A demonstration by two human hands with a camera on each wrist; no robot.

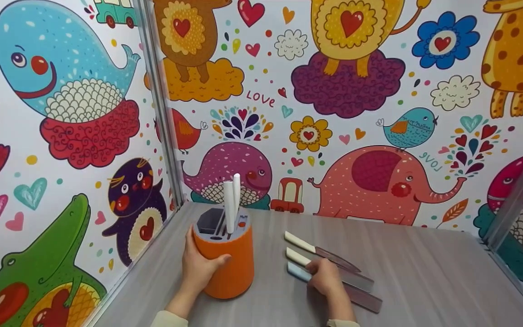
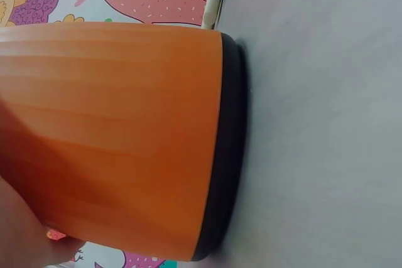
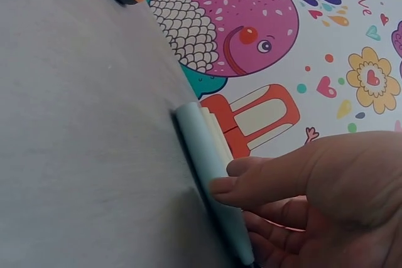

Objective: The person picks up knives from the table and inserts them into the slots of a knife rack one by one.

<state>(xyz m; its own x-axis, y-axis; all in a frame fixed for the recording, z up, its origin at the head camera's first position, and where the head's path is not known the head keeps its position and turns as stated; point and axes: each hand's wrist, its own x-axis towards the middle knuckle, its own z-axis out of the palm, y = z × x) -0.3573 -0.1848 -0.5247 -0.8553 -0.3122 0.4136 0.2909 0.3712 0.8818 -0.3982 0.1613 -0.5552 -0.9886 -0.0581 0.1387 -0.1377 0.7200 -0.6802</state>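
My left hand (image 1: 200,265) grips the side of an orange knife block (image 1: 234,268), thumb across its front. The block stands upright, with two white handles (image 1: 229,204) rising from the slots in its grey top; what is below them is hidden. To its right, three knives lie side by side. My right hand (image 1: 326,277) pinches the nearest one, a knife with a light blue handle (image 3: 204,149), at the handle's blade end. Its fingers also reach over the middle cream-handled knife (image 1: 295,255). The farthest cream-handled knife (image 1: 300,241) lies apart from the hand.
A grey wood-grain table (image 1: 425,272) carries everything. Printed cartoon panels (image 1: 261,113) enclose it at the back and sides, with metal corner posts (image 1: 164,113) between them. The knife blades (image 1: 366,299) point to the right and toward me.
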